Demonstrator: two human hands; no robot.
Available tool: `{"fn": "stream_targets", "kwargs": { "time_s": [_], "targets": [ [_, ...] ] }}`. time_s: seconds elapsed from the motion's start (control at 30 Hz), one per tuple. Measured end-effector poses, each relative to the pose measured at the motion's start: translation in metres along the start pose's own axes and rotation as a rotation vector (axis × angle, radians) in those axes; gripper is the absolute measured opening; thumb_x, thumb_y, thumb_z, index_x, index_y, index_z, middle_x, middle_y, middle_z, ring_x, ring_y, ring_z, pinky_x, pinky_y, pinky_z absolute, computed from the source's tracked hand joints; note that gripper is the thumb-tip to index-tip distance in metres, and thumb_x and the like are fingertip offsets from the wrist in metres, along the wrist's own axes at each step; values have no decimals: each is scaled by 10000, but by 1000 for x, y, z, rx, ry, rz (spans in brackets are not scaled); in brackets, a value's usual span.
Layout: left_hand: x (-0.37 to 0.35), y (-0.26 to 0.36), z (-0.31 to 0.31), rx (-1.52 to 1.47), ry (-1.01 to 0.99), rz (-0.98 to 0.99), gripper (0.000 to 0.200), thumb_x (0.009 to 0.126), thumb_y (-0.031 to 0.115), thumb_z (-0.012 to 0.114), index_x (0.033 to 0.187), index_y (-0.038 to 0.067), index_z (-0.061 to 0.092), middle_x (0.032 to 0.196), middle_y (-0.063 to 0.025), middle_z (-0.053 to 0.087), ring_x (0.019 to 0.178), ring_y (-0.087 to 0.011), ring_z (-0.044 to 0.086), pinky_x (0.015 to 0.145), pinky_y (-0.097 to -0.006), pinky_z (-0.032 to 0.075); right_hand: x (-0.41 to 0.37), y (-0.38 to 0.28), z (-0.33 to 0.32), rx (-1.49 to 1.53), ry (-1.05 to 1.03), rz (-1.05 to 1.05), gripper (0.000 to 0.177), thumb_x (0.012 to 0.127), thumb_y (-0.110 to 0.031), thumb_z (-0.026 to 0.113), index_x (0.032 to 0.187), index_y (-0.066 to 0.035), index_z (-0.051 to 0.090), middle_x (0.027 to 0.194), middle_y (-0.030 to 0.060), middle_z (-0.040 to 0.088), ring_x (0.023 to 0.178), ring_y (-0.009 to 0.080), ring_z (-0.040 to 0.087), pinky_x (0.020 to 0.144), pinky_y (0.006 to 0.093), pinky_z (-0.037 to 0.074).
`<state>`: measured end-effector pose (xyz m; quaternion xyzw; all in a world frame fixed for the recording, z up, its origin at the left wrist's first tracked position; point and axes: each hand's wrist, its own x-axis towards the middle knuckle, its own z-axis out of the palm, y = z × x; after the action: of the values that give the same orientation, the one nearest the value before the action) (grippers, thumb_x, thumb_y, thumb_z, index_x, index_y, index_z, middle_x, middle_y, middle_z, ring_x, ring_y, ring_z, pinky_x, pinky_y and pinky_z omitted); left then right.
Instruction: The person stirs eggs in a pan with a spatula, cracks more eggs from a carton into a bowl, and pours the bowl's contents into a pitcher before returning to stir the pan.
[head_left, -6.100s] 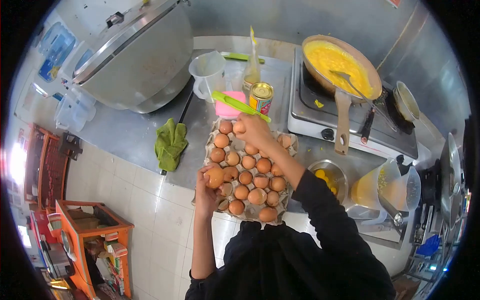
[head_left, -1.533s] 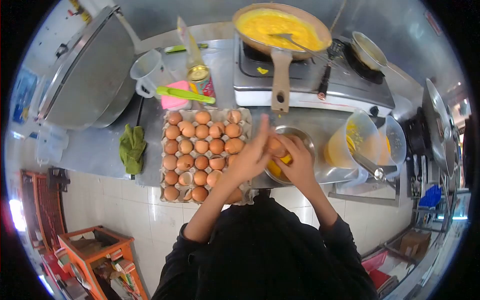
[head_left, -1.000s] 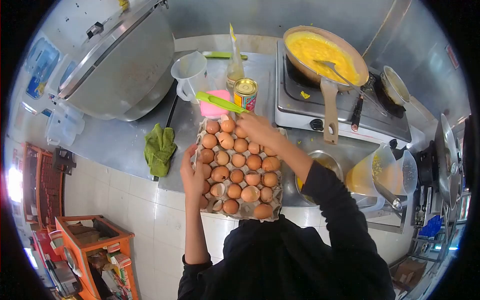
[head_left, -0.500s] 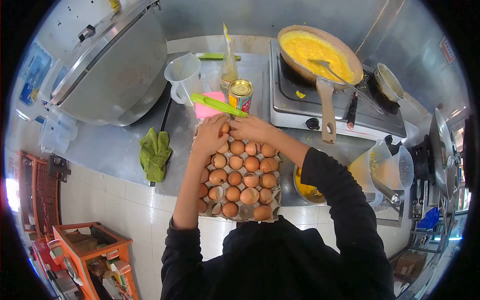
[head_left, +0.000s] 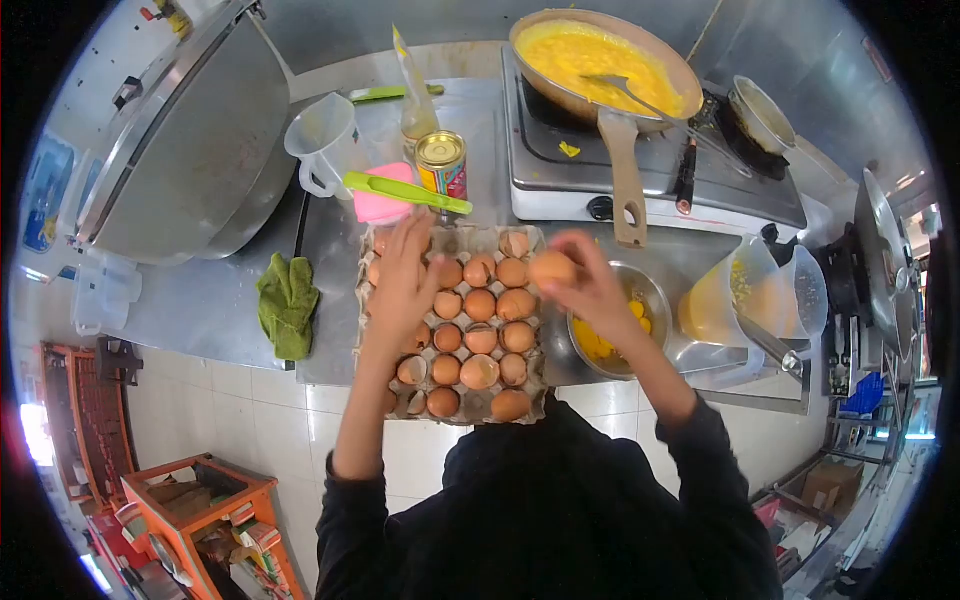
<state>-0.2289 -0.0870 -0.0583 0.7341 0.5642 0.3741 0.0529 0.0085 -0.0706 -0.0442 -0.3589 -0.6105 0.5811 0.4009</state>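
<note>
My right hand (head_left: 597,290), slightly blurred, is closed around a brown egg (head_left: 552,267) between the tray and the metal bowl. The steel bowl (head_left: 655,285) beneath it holds several yellow yolks, partly covered by my wrist. Over the left side of the cardboard egg tray (head_left: 535,392) is my left hand (head_left: 402,285), its fingers stretched forward and apart above the eggs. Whole brown eggs and cracked, empty shells (head_left: 480,373) fill many of the cups. Some cups in the far row are bare.
Behind the tray stand a tin can (head_left: 442,165), green tongs (head_left: 405,190), a pink container (head_left: 383,207) and a clear jug (head_left: 327,145). A frying pan (head_left: 620,60) of yellow egg sits on the stove (head_left: 555,190). Plastic pitchers (head_left: 735,290) are at right, a green cloth (head_left: 287,305) at left.
My right hand has left the far end of the tray and moved right and nearer, carrying an egg. My left hand stays over the tray, its fingers now straighter. The camera view has shifted.
</note>
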Motion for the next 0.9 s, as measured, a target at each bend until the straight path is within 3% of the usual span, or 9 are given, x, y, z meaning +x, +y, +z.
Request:
{"fn": "stream_targets", "kwargs": {
  "time_s": [0.07, 0.23, 0.3, 0.37, 0.43, 0.5, 0.63, 0.8, 0.9],
  "targets": [
    [-18, 43, 7, -321, -36, -247, 413, 724, -2, 483, 1125, -9, 387, 1133, -179, 423, 1060, -306, 400, 891, -350, 324, -43, -19, -24, 251, 142, 226, 377, 818, -259, 483, 1155, -113, 396, 864, 45, 539, 732, 122, 542, 622, 211, 453],
    [-44, 120, 70, -612, -115, -186, 405, 726, -8, 479, 1119, -1, 382, 1164, -198, 390, 1092, -326, 372, 908, -362, 313, -121, 0, -64, 648, 516, 411, 444, 860, -381, 355, 1210, -107, 356, 886, 71, 531, 632, 89, 483, 494, 159, 390],
    [-48, 130, 107, -481, -90, -233, 415, 739, -4, 462, 1142, 7, 365, 1195, -207, 358, 1141, -347, 321, 948, -389, 274, -138, -1, -76, 609, 614, 422, 421, 855, -362, 371, 1184, -100, 392, 895, 74, 537, 641, 89, 486, 491, 157, 385],
    [-49, 132, 128, -506, -148, -208, 435, 736, -23, 436, 1161, 15, 352, 1241, -216, 295, 1183, -366, 254, 982, -406, 222, -147, -1, -90, 61, 559, 493, 363, 849, -312, 401, 1137, -96, 448, 910, 64, 543, 668, 90, 498, 492, 159, 387],
    [-47, 132, 141, -314, -192, -171, 457, 725, -50, 411, 1172, 21, 347, 1267, -224, 241, 1196, -378, 220, 989, -404, 206, -149, -10, -97, -74, 547, 406, 320, 795, -183, 500, 1101, -87, 483, 911, 70, 539, 698, 127, 519, 502, 186, 407],
    [-48, 136, 146, -362, -221, -173, 502, 688, -92, 393, 1175, 19, 343, 1273, -228, 220, 1206, -384, 194, 998, -396, 193, -148, -23, -92, -833, 538, 28, 402, 705, -89, 601, 1091, -90, 490, 921, 111, 513, 741, 192, 538, 504, 243, 444],
    [-47, 139, 149, -323, -256, -230, 602, 612, -144, 398, 1187, 19, 326, 1284, -226, 199, 1214, -383, 171, 1000, -403, 188, -161, 25, -106, -1079, 308, -76, 408, 669, -87, 633, 1059, -94, 515, 968, 146, 469, 800, 260, 533, 594, 309, 468],
    [-48, 142, 151, -195, -215, -243, 599, 628, -134, 402, 1202, 4, 298, 1291, -216, 194, 1219, -381, 163, 999, -424, 180, -145, 3, -105, -921, 435, 57, 402, 672, -108, 634, 1057, -92, 518, 942, 150, 479, 811, 287, 529, 656, 342, 460],
    [-30, 154, 135, -76, -143, -69, 607, 641, -111, 400, 1223, 4, 273, 1297, -211, 193, 1220, -390, 158, 998, -439, 175, -127, -9, -97, -484, 450, 144, 397, 676, -125, 630, 1057, -98, 518, 928, 147, 482, 782, 293, 534, 650, 349, 459]
  ]
}}
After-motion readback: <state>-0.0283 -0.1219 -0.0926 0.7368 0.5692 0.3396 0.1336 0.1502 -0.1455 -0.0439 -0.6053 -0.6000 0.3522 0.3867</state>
